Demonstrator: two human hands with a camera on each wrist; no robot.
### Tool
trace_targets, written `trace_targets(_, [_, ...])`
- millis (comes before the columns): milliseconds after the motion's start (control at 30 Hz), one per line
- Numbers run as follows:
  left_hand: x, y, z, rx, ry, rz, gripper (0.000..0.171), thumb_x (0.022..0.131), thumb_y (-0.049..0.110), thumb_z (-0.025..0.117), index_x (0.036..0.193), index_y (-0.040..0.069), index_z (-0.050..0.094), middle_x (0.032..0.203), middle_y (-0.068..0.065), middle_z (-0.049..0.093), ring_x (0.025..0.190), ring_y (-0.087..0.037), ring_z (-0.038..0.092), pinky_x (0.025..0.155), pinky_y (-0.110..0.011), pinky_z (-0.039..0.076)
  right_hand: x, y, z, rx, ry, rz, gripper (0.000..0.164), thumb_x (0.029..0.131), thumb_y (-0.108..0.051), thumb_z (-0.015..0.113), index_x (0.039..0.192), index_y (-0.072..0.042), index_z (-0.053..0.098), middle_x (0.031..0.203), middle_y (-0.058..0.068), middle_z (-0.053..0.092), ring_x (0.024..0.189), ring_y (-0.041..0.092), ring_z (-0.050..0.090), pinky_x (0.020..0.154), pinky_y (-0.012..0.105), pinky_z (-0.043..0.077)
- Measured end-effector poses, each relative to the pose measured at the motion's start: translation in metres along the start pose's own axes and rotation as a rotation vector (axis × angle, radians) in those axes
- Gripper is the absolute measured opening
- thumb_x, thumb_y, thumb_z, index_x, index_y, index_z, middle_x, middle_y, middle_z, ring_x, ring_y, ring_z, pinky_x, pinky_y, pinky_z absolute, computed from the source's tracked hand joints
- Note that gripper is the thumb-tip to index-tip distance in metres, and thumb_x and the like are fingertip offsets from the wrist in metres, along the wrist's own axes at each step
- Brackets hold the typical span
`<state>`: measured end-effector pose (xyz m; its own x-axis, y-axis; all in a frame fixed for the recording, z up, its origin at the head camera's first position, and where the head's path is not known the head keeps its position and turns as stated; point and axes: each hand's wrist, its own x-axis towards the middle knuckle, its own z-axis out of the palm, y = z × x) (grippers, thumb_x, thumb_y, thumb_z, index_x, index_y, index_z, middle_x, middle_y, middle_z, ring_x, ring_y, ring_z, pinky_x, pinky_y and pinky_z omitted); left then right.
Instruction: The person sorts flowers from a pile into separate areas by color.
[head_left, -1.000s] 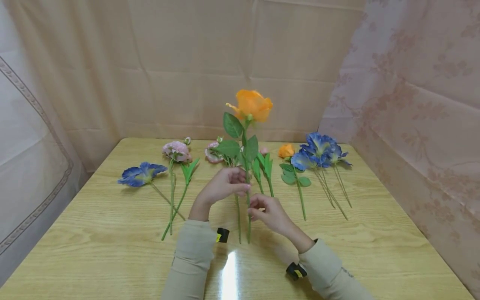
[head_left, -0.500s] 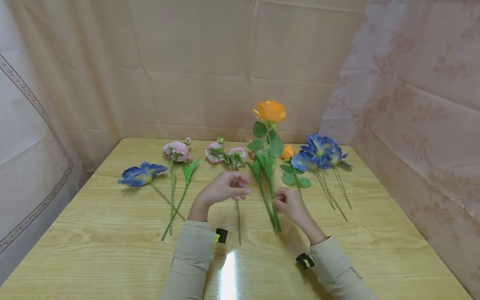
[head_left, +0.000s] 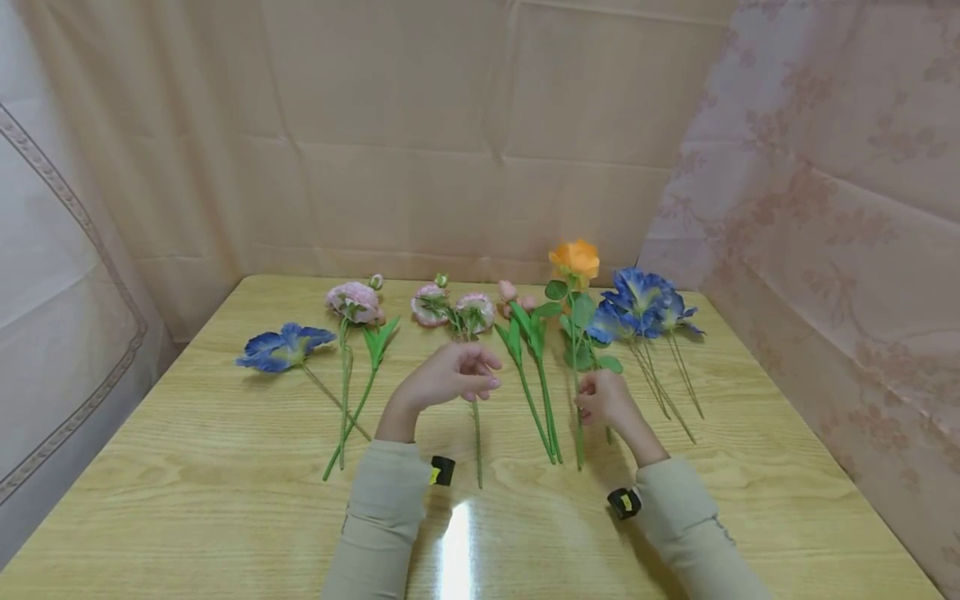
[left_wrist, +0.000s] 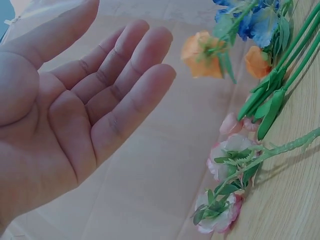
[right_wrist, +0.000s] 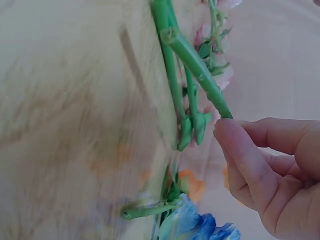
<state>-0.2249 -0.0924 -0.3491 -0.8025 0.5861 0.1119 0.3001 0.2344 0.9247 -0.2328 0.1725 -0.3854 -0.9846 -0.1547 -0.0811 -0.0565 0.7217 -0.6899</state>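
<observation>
My right hand (head_left: pixel 606 398) pinches the green stem (right_wrist: pixel 200 75) of an orange rose (head_left: pixel 576 260) between thumb and fingers. The rose stands nearly upright, its leaves overlapping those of a second orange rose (left_wrist: pixel 258 61) that lies on the table. Pink tulips with green leaves (head_left: pixel 536 337) lie just left of the right hand. Blue flowers (head_left: pixel 637 298) are on its right. My left hand (head_left: pixel 450 377) hangs over the stem of the pink-and-white flowers (head_left: pixel 476 313), its fingers loosely bent and holding nothing, palm plainly visible in the left wrist view.
On the left of the wooden table (head_left: pixel 225 500) lie a single blue flower (head_left: pixel 283 348), a pink flower (head_left: pixel 354 302) and a green-leaved stem (head_left: pixel 378 340), their stems crossing. A beige cloth (head_left: pixel 390 167) hangs behind the table, with a patterned cloth (head_left: pixel 840 250) on the right.
My right hand has carried the orange rose rightward and lower, from beside the left hand to past the tulips. The left hand let go of the stem and stayed in place.
</observation>
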Motion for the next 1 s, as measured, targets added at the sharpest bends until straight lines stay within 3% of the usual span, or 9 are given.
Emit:
trace_targets(133, [-0.0005, -0.0007, 0.0, 0.005, -0.006, -0.012, 0.024, 0.087, 0.011, 0.058, 0.107, -0.003, 0.055, 0.085, -0.011, 0.061, 0.073, -0.025, 0.061, 0.064, -0.037, 0.051, 0.0021, 0.0033, -0.0008, -0.024, -0.032, 0.003, 0.006, 0.083, 0.008, 0.053, 0.083, 0.012, 0.057, 0.07, 0.014, 0.057, 0.057, 0.027, 0.061, 0.054, 0.035, 0.052])
trace_targets(233, [-0.0006, -0.0011, 0.0001, 0.011, -0.014, -0.019, 0.025, 0.087, 0.012, 0.058, 0.107, -0.003, 0.055, 0.086, -0.012, 0.061, 0.073, -0.025, 0.061, 0.065, -0.04, 0.05, 0.0029, 0.0033, -0.0014, -0.043, -0.055, 0.006, 0.011, 0.083, 0.008, 0.054, 0.072, 0.009, 0.056, 0.062, 0.013, 0.057, 0.054, 0.027, 0.061, 0.052, 0.035, 0.052])
trace_targets(367, [-0.0004, -0.0013, 0.0003, 0.022, -0.022, -0.024, 0.026, 0.088, 0.013, 0.058, 0.108, -0.002, 0.055, 0.087, -0.013, 0.061, 0.071, -0.021, 0.061, 0.065, -0.041, 0.05, 0.0051, 0.0035, -0.0019, -0.082, -0.073, 0.017, 0.03, 0.082, 0.007, 0.054, 0.055, -0.002, 0.047, 0.051, 0.012, 0.054, 0.051, 0.026, 0.061, 0.051, 0.035, 0.051])
trace_targets(533, [-0.0003, -0.0003, 0.0003, 0.033, -0.036, -0.032, 0.026, 0.088, 0.013, 0.058, 0.109, -0.003, 0.055, 0.084, -0.008, 0.061, 0.07, -0.02, 0.061, 0.066, -0.043, 0.05, 0.0073, 0.0047, -0.0018, -0.148, -0.086, 0.023, 0.041, 0.079, 0.01, 0.054, 0.047, -0.01, 0.036, 0.042, 0.007, 0.048, 0.049, 0.026, 0.061, 0.048, 0.033, 0.05])
trace_targets(700, [0.0, 0.0004, 0.0003, 0.043, -0.047, -0.038, 0.027, 0.088, 0.013, 0.057, 0.11, -0.003, 0.054, 0.084, -0.007, 0.062, 0.07, -0.018, 0.061, 0.067, -0.046, 0.049, 0.0074, 0.0052, -0.0009, -0.152, -0.093, 0.036, 0.036, 0.078, 0.012, 0.054, 0.047, -0.005, 0.044, 0.044, 0.01, 0.052, 0.049, 0.026, 0.061, 0.048, 0.033, 0.051])
trace_targets(867, [0.0001, -0.0003, 0.0004, 0.052, -0.052, -0.045, 0.026, 0.088, 0.013, 0.057, 0.109, -0.003, 0.055, 0.083, -0.006, 0.062, 0.069, -0.019, 0.061, 0.062, -0.035, 0.05, 0.0083, 0.0068, 0.001, -0.152, -0.096, 0.06, 0.026, 0.078, 0.011, 0.056, 0.053, 0.003, 0.054, 0.046, 0.01, 0.053, 0.048, 0.023, 0.06, 0.048, 0.032, 0.051])
trace_targets(1000, [-0.0004, -0.0012, 0.0003, 0.053, -0.052, -0.049, 0.027, 0.088, 0.014, 0.057, 0.109, -0.002, 0.055, 0.083, -0.006, 0.062, 0.07, -0.02, 0.061, 0.06, -0.03, 0.05, 0.0096, 0.0084, 0.0027, -0.171, -0.1, 0.07, 0.013, 0.078, 0.011, 0.057, 0.066, 0.008, 0.063, 0.053, 0.011, 0.057, 0.05, 0.022, 0.061, 0.049, 0.03, 0.051])
